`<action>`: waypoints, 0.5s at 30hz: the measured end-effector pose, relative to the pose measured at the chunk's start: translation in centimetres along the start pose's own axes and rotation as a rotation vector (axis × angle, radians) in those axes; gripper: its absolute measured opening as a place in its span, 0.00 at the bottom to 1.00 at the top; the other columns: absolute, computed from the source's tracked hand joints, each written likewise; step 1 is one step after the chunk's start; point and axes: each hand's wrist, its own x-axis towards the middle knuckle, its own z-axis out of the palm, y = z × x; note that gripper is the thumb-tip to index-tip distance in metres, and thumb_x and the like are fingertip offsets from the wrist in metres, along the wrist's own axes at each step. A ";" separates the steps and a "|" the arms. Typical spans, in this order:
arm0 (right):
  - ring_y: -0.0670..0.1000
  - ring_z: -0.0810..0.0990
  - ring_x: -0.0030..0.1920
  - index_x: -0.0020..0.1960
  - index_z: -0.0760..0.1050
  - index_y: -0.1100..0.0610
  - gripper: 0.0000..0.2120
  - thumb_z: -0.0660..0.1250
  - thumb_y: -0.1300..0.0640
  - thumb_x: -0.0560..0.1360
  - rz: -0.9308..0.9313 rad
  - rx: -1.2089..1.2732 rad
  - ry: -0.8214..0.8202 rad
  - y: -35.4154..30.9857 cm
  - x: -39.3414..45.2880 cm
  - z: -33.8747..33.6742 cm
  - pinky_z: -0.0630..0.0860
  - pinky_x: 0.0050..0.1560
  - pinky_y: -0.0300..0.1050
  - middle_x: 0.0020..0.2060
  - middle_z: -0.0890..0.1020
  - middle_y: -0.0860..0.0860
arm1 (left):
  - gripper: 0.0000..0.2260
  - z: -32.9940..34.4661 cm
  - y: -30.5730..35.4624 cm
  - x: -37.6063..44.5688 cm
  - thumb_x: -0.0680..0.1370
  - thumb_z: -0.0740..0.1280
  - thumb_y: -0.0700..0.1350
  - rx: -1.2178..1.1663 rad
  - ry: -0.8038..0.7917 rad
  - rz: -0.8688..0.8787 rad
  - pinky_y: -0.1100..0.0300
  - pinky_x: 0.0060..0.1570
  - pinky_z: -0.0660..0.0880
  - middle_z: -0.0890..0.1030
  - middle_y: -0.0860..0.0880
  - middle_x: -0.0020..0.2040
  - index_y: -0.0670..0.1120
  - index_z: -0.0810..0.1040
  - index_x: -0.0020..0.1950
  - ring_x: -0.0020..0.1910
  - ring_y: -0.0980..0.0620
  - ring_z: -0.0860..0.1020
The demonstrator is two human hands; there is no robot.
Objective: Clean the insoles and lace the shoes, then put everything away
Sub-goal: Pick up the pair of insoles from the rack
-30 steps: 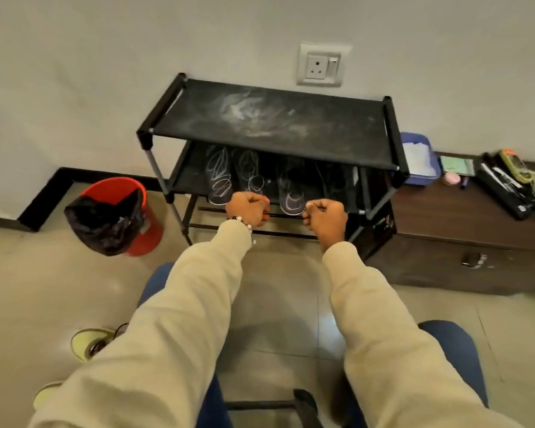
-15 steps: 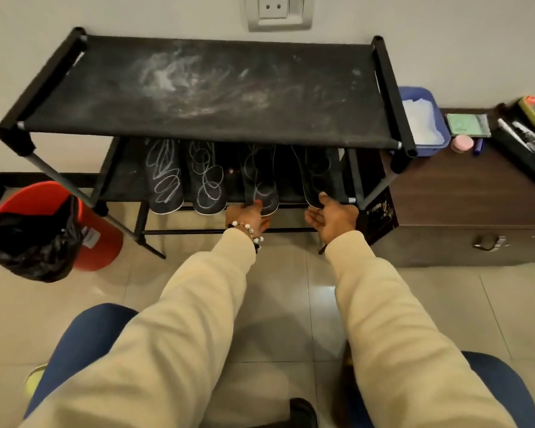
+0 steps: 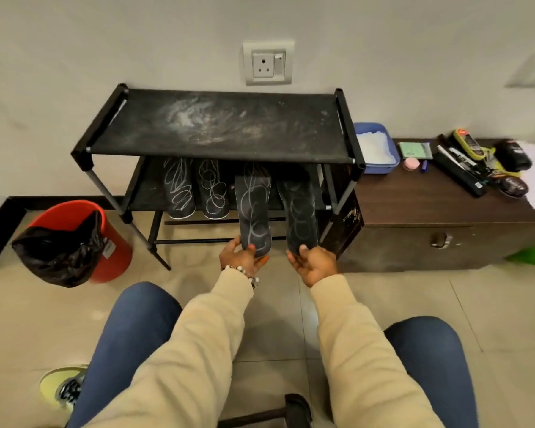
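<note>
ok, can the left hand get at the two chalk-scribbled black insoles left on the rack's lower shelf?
Probably not right now: left hand is pinching a black insole. The two scribbled insoles lie unobstructed at the shelf's open front.

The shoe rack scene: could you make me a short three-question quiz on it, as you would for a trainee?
1. True or false: the left hand and the right hand each hold an insole.
2. How many insoles still lie fully on the lower shelf of the rack?
A. none B. two C. four
3. Fill in: the red bin stands to the ____ of the rack, as the person sees it.

Key
1. True: the left-hand insole and the right-hand insole are each pinched at the near end, half pulled out.
2. B: the two shelf insoles.
3. left
</note>
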 end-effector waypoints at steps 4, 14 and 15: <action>0.64 0.79 0.53 0.64 0.67 0.63 0.18 0.56 0.75 0.76 0.022 -0.011 -0.024 2.5 -5.1 -2.9 0.78 0.42 0.52 0.59 0.75 0.64 | 0.16 -2.8 -1.6 -4.5 0.78 0.61 0.29 -0.055 0.038 -0.029 0.47 0.41 0.80 0.79 0.37 0.56 0.43 0.75 0.62 0.42 0.40 0.81; 0.63 0.79 0.49 0.68 0.65 0.65 0.20 0.56 0.75 0.77 -0.069 0.033 -0.121 4.7 -13.0 -7.8 0.77 0.50 0.53 0.61 0.74 0.65 | 0.16 -5.3 -3.0 -12.4 0.78 0.61 0.29 -0.050 -0.013 0.101 0.50 0.39 0.81 0.80 0.36 0.56 0.44 0.75 0.61 0.46 0.37 0.82; 0.63 0.79 0.51 0.68 0.64 0.65 0.21 0.56 0.74 0.77 -0.090 0.049 -0.138 4.4 -13.4 -8.0 0.77 0.50 0.53 0.62 0.73 0.64 | 0.16 -5.2 -2.6 -12.8 0.78 0.61 0.29 -0.056 -0.033 0.117 0.51 0.39 0.81 0.80 0.36 0.56 0.44 0.74 0.63 0.47 0.38 0.82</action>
